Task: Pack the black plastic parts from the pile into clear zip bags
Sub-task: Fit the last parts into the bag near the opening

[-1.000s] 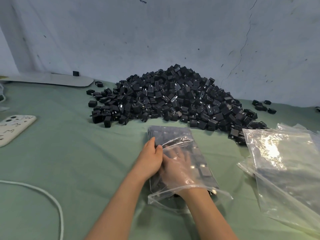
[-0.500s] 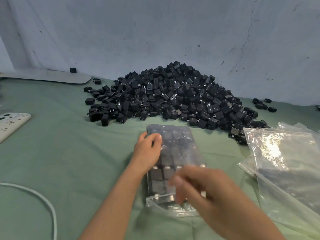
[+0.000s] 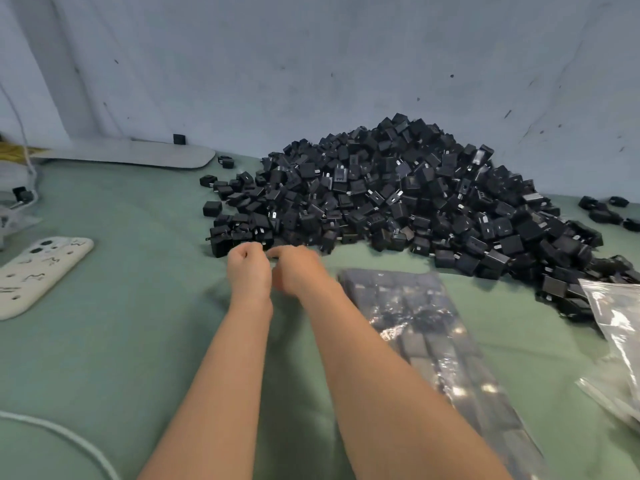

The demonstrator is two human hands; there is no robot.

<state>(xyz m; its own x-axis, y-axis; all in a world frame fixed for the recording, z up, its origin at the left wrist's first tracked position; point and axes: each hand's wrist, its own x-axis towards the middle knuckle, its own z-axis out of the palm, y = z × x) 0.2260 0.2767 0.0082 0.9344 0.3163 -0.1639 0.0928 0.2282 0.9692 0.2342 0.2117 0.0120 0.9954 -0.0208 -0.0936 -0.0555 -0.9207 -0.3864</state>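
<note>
Hundreds of small black plastic parts (image 3: 398,202) lie heaped in a broad pile against the wall at the far side of the bench (image 3: 121,341), which is covered in green cloth. They are blocky, roughly cube-shaped pieces, matt black, some showing small pale metal tabs. A few strays (image 3: 609,213) sit apart to the right of the pile. Just in front of the pile lies a clear zip bag (image 3: 426,327), flat and packed with rows of the parts, its plastic glinting. More bags (image 3: 616,317) lie at the right edge, beside the pile's near right corner. The left hand (image 3: 247,271) and the right hand (image 3: 298,271) are close together at the pile's near left edge, fingers curled. Blur hides whether either grip holds a part. A cream phone case (image 3: 38,275) and a white cable (image 3: 69,441) lie to the left.
</note>
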